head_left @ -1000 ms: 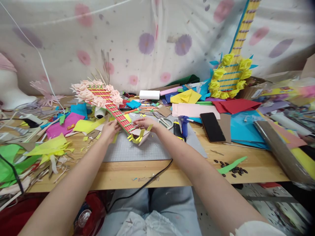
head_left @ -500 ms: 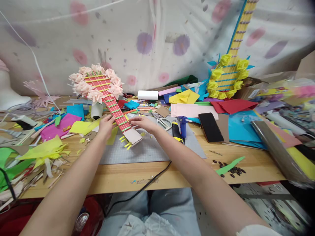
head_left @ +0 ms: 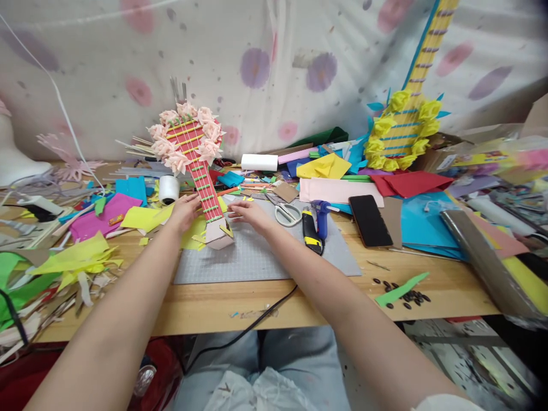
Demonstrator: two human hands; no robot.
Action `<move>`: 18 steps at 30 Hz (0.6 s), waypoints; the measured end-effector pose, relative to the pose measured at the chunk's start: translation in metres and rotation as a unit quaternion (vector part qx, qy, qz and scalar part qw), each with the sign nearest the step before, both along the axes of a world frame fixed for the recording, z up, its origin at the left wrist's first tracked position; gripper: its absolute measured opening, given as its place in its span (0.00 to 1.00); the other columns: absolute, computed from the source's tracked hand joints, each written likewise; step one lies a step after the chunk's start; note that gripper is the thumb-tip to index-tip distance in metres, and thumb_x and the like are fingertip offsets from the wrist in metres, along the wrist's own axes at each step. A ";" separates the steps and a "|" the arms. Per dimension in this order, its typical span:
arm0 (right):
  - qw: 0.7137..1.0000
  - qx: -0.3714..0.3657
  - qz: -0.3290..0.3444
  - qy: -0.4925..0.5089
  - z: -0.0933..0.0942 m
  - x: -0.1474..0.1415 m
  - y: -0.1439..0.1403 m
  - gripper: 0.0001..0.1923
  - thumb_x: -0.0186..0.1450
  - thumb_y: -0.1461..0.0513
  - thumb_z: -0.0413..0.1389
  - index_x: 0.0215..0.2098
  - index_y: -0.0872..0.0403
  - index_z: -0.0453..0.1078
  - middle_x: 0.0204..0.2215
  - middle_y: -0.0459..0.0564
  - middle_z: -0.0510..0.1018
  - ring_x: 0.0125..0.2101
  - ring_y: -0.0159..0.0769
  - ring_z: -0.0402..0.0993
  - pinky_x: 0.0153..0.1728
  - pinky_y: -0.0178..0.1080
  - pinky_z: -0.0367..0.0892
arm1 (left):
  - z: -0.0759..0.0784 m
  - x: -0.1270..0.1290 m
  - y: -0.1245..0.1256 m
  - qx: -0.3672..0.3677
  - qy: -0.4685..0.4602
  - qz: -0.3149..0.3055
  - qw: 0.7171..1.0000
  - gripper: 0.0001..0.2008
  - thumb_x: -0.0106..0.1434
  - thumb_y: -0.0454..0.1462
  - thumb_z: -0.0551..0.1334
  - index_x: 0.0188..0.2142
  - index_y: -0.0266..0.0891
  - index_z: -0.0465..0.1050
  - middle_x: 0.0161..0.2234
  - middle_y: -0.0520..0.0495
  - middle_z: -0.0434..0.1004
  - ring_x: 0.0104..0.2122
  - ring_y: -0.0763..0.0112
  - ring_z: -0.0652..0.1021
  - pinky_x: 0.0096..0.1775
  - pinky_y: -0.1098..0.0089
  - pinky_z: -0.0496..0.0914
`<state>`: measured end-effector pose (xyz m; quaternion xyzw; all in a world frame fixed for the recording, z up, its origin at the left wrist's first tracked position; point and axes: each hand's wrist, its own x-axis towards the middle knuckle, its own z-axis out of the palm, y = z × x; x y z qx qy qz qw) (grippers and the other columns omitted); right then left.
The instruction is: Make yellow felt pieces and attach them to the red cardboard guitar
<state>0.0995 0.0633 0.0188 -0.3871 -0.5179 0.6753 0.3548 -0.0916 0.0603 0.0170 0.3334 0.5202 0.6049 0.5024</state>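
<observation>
Left fingers: the left hand (head_left: 185, 210) lies with fingers loosely spread against the left edge of the paper guitar (head_left: 201, 171) neck; a contact hold from the side, not a closed grasp.
Right fingers: the right hand (head_left: 249, 212) lies flat and open at 3 o'clock of the neck's lower end, fingertips pointing toward it; whether they touch the card cannot be told.
Held item, position: the paper guitar is tilted up, its pale card headstock (head_left: 218, 237) resting on the grey cutting mat (head_left: 265, 257), the neck rising toward 11 o'clock, the body with pink paper flowers (head_left: 173, 162) at the far end.
Handling, judged: light; the card neck looks moderately stiff but likely to crease if bent. The flowers and thin string strips appear fragile and glued on, so avoid pressing them.
Grip point, judged: both long edges of the neck, low, just above the headstock; support the body end from beneath when lifting.
Nearby, 3 o'clock: scissors (head_left: 286, 212), then a glue gun (head_left: 320, 217), then a black phone (head_left: 369, 220).
Nearby, 10 o'clock: a white tape roll (head_left: 168, 189).
Far, 2 o'clock: a yellow paper guitar (head_left: 405, 128) leaning on the cloth backdrop (head_left: 274, 63).
</observation>
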 end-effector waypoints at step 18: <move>0.997 0.069 0.017 -0.035 -0.024 0.053 -0.028 0.09 0.55 0.58 0.56 0.30 0.55 0.63 0.29 0.46 0.74 0.24 0.25 0.70 0.24 0.29 0.61 | 0.003 0.017 -0.030 -0.073 0.069 0.093 0.991 0.13 0.46 0.28 0.63 0.34 0.34 0.69 0.34 0.43 0.75 0.31 0.70 0.76 0.35 0.67 0.70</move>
